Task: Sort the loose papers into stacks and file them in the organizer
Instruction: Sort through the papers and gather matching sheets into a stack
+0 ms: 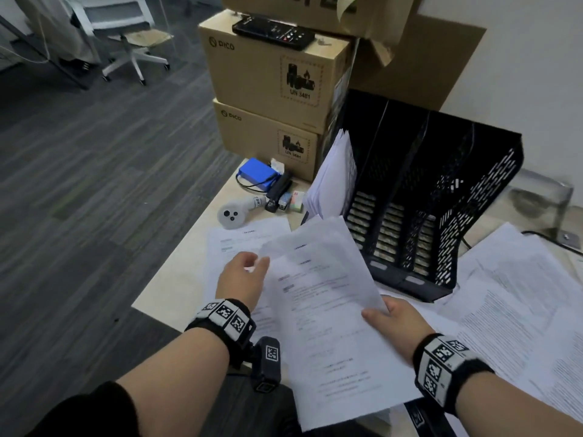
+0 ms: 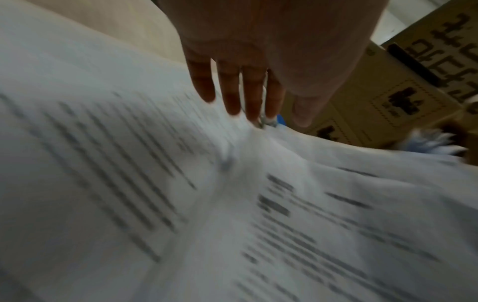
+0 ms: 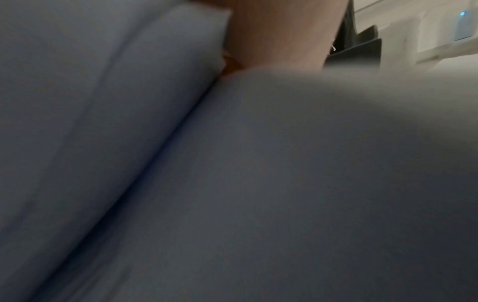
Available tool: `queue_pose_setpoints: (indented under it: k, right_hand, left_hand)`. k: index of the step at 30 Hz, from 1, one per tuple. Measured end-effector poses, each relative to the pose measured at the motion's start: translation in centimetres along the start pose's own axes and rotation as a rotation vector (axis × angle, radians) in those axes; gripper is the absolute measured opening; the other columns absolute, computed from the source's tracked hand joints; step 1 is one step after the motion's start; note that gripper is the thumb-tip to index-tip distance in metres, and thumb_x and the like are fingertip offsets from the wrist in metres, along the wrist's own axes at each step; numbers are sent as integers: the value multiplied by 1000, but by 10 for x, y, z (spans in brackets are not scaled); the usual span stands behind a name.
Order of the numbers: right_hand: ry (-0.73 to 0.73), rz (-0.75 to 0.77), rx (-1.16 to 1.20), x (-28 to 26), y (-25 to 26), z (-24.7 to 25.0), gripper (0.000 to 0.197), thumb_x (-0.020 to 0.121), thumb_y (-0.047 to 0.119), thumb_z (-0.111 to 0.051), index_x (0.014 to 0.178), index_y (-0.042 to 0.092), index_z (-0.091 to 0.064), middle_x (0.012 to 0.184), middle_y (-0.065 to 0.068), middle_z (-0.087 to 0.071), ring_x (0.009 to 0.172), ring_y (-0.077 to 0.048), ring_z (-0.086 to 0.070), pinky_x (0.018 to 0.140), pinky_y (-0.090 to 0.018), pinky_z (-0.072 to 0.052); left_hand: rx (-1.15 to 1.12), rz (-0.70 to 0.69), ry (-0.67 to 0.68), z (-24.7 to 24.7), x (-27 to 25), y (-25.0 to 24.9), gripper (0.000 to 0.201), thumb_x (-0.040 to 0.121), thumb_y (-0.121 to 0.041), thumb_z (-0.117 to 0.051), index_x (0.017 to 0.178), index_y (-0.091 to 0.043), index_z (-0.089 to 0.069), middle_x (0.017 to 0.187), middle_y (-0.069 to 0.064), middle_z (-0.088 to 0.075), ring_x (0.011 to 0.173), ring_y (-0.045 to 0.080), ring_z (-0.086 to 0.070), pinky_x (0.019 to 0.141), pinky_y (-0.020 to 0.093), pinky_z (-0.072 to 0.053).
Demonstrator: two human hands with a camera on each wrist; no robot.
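My right hand [image 1: 394, 323] pinches the right edge of a printed sheet [image 1: 321, 310], thumb on top, and holds it tilted above the desk. At the sheet's upper left edge is my left hand [image 1: 243, 279]. In the left wrist view that left hand [image 2: 258, 61] has straight fingers [image 2: 252, 98], their tips touching blurred printed papers [image 2: 155, 183]. The black mesh organizer [image 1: 441, 200] stands behind, with a sheaf of papers [image 1: 334, 175] leaning in its leftmost slot. In the right wrist view, paper [image 3: 284, 163] covers nearly everything below my right hand [image 3: 274, 34].
More loose printed sheets [image 1: 520, 294] spread over the desk at the right, and one sheet [image 1: 233, 244] lies under my left hand. Cardboard boxes [image 1: 268, 83] are stacked behind. A blue pack [image 1: 257, 173], a stapler [image 1: 277, 190] and a white controller [image 1: 233, 214] sit near the desk's left edge.
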State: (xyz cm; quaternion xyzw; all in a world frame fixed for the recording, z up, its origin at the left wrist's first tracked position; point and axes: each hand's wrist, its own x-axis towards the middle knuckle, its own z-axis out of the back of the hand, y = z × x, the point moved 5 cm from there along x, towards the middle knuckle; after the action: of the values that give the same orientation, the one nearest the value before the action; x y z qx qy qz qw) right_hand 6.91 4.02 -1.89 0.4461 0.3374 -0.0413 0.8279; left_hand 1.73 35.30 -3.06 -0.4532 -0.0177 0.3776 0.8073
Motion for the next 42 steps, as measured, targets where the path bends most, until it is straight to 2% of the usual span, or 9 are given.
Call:
queue_pose_setpoints:
  k: [5, 9, 14, 19, 24, 27, 32, 38, 42]
  right_hand:
    - [-30, -45, -5, 14, -9, 4, 11, 96, 26, -63, 102, 23, -71, 87, -1, -80, 80, -26, -77, 87, -51, -59]
    - [-45, -40, -39, 19, -9, -3, 10, 97, 26, -62, 101, 23, -71, 82, 2, -80, 75, -22, -77, 83, -44, -60]
    - [-53, -17, -46, 17, -7, -5, 11, 97, 26, -61, 100, 23, -71, 80, 5, -79, 71, -17, -76, 69, -30, -57]
    - [-58, 3, 150, 9, -8, 6, 11, 96, 12, -63, 100, 14, -73, 83, -5, -80, 73, -25, -77, 67, -32, -58]
    - [-176, 13, 341, 10, -16, 34, 12, 95, 6, -63, 102, 6, -72, 86, -11, -78, 79, -34, -74, 78, -43, -59]
    - [-200, 22, 375, 10, -22, 46, 14, 95, 8, -64, 105, 5, -72, 89, -13, -79, 84, -37, -73, 84, -51, -57]
    - [-197, 65, 413, -2, -24, 55, 13, 97, 5, -59, 99, 11, -70, 78, -2, -78, 71, -25, -72, 58, -31, -58]
    - [-180, 100, 430, -12, -22, 66, 13, 98, 5, -58, 103, 13, -67, 89, -3, -72, 77, -25, -68, 50, -24, -57]
    - [-194, 135, 408, -14, -21, 72, 14, 97, 5, -58, 110, 7, -64, 85, -2, -68, 73, -21, -66, 47, -16, -53]
  left_hand:
    - [274, 300, -91, 36, 8, 67, 81, 81, -54, -68, 149, -22, -38, 154, 9, -38, 142, 32, -34, 113, 50, -33]
    - [177, 344, -49, 31, -2, 75, 90, 81, -42, -76, 154, -24, -26, 156, 12, -25, 130, 38, -46, 109, 47, -40]
    - [-45, 368, -107, 28, -10, 76, 70, 83, -21, -78, 142, -19, -40, 138, 13, -54, 108, 33, -61, 92, 39, -50]
    - [21, 363, -124, 36, -17, 82, 17, 88, -26, -73, 94, -15, -61, 91, 2, -67, 79, 24, -59, 72, 31, -43]
    - [131, 302, -88, 32, -24, 87, 41, 97, -28, -58, 61, -11, -49, 63, 6, -53, 57, 24, -48, 53, 31, -33]
    - [154, 251, -101, 34, -38, 81, 46, 103, -31, -44, 66, -8, -57, 69, 8, -59, 66, 27, -54, 60, 32, -39]
    - [1, 245, -219, 41, -62, 84, 35, 104, -27, -42, 80, -12, -63, 79, 4, -64, 78, 29, -59, 67, 33, -42]
    - [-286, 313, -305, 53, -92, 110, 18, 94, -14, -54, 94, -16, -72, 94, 9, -72, 88, 31, -65, 75, 35, -48]
    - [-496, 387, -203, 44, -114, 125, 11, 73, -27, -71, 83, -29, -74, 87, 6, -79, 87, 35, -74, 84, 59, -59]
